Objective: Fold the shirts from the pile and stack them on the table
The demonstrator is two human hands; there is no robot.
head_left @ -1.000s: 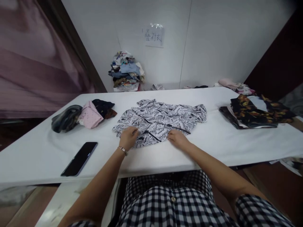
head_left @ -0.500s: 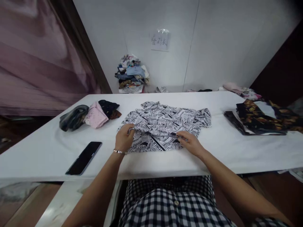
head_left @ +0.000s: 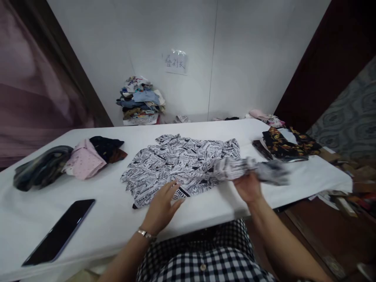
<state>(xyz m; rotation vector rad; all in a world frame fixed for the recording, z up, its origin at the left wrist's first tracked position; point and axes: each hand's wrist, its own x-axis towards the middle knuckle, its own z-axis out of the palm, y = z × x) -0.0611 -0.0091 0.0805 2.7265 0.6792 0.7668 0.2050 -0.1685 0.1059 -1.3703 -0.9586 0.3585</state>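
A white shirt with black newspaper print (head_left: 176,156) lies spread on the white-covered table (head_left: 211,207). My right hand (head_left: 248,188) is closed on its right part, which is lifted and drawn out to the right, blurred by motion. At the shirt's near edge is my left hand (head_left: 164,205), open, fingers apart, its fingertips over the print. Whether those fingertips touch the cloth I cannot tell.
A black phone (head_left: 60,231) lies at the near left. Behind it are a dark bundle (head_left: 42,166), a pink garment (head_left: 85,158) and a dark garment (head_left: 107,147). Folded black-and-gold clothes (head_left: 282,145) lie at the right. A tall clothes pile (head_left: 141,100) stands by the wall.
My left hand has let go of the shirt and opened. My right hand has pulled part of the shirt up and to the right. The view has turned right.
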